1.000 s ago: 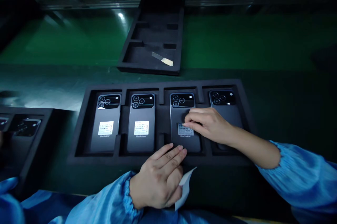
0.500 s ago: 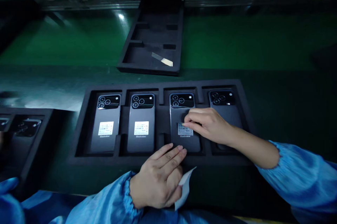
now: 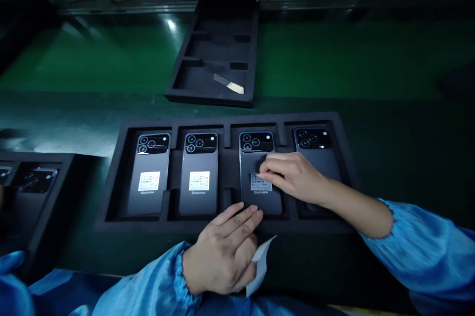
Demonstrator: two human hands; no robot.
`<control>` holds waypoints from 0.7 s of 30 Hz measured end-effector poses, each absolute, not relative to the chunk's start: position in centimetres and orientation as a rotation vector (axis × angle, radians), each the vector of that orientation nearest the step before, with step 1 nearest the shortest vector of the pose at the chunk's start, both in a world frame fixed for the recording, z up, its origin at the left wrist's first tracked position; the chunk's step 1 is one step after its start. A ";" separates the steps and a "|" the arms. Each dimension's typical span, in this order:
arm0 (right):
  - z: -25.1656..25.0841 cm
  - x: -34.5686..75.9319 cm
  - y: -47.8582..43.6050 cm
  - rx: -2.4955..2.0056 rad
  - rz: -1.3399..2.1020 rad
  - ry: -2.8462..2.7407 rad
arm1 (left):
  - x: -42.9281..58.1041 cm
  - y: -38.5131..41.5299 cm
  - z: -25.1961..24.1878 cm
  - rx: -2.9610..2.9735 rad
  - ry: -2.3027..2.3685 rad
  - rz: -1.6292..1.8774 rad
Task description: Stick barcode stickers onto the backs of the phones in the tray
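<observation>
A dark foam tray (image 3: 226, 155) holds several phones in a row, camera ends away from me. My right hand (image 3: 293, 175) is closed in a pinch at the upper left corner of the label (image 3: 261, 185) on the third phone (image 3: 256, 160) from the left. My left hand (image 3: 224, 251) rests over the tray's near edge, fingers stretched forward by that phone's lower end. Between its thumb and palm is a piece of white paper (image 3: 261, 269). White labels also sit on the first phone (image 3: 150, 160) and second phone (image 3: 200, 160). My right forearm partly covers the fourth phone (image 3: 315, 155).
Beyond lies another foam tray (image 3: 222, 54) with a pale strip (image 3: 234, 87) in it. At left, a further tray (image 3: 70, 162) with phones stands beside a blue sleeve (image 3: 15, 271). The bench surface (image 3: 352, 59) is green.
</observation>
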State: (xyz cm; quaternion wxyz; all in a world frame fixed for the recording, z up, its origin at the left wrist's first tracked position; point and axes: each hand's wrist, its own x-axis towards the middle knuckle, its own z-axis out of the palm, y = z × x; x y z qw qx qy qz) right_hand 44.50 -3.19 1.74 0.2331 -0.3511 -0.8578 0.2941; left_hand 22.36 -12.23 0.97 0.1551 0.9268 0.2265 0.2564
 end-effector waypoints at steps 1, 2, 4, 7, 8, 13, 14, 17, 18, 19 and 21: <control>1.8 44.5 -3.2 -0.964 0.809 -2.356 | 22.4 -12.2 0.9 2.655 0.649 0.734; 1.8 44.5 -3.2 -0.966 0.809 -2.356 | 22.4 -12.2 0.9 2.655 0.648 0.731; 1.8 44.4 -3.2 -0.972 0.810 -2.358 | 22.4 -12.3 0.9 2.659 0.644 0.730; 1.8 44.4 -3.2 -0.982 0.818 -2.358 | 22.5 -12.3 0.9 2.665 0.650 0.744; 1.7 44.4 -3.2 -0.982 0.826 -2.356 | 22.5 -12.2 0.9 2.665 0.652 0.750; 1.8 44.5 -3.2 -0.987 0.851 -2.348 | 22.5 -12.2 1.0 2.660 0.656 0.728; 1.8 44.5 -3.2 -0.989 0.847 -2.350 | 22.5 -12.2 1.0 2.660 0.655 0.725; 1.8 44.5 -3.2 -0.995 0.833 -2.359 | 22.5 -12.2 1.0 2.663 0.653 0.722; 1.8 44.5 -3.2 -0.994 0.831 -2.360 | 22.6 -12.2 1.0 2.662 0.655 0.723; 1.8 44.5 -3.1 -0.992 0.832 -2.360 | 22.6 -12.2 1.0 2.662 0.655 0.730; 1.8 44.4 -3.1 -0.989 0.831 -2.361 | 22.6 -12.3 1.0 2.664 0.658 0.738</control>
